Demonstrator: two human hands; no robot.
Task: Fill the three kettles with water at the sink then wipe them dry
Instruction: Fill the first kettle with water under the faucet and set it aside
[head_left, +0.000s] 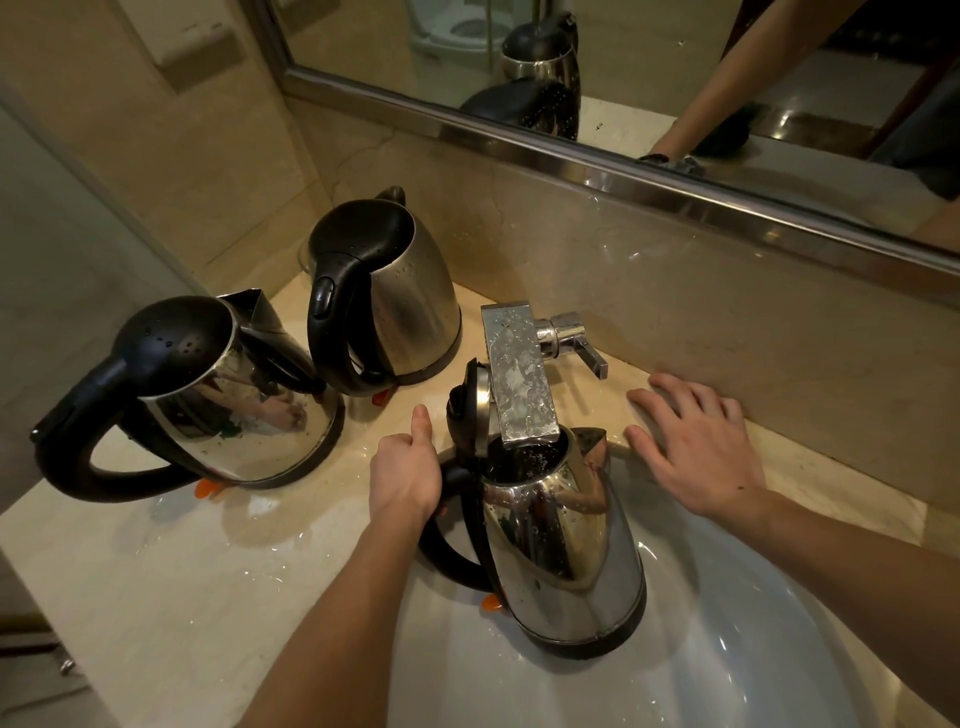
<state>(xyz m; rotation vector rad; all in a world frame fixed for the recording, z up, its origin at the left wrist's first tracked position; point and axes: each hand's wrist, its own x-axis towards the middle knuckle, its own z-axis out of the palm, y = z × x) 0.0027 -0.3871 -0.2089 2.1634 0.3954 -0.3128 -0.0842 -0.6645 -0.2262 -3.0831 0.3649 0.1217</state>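
My left hand (408, 467) grips the black handle of a steel kettle (566, 551) held tilted over the white sink (727, 649). Its lid stands open and the wet chrome faucet spout (519, 379) reaches over its mouth. My right hand (696, 447) lies flat with straight fingers on the counter edge just right of the faucet, below its lever (582, 345). Two more steel kettles with shut black lids stand on the counter at left: one near (208, 400), one further back (395, 296). Water drops cover all three.
The beige marble counter (208, 597) is wet with puddles left of the sink. A marble backsplash and a framed mirror (623, 161) rise behind the faucet. A wall closes the left side.
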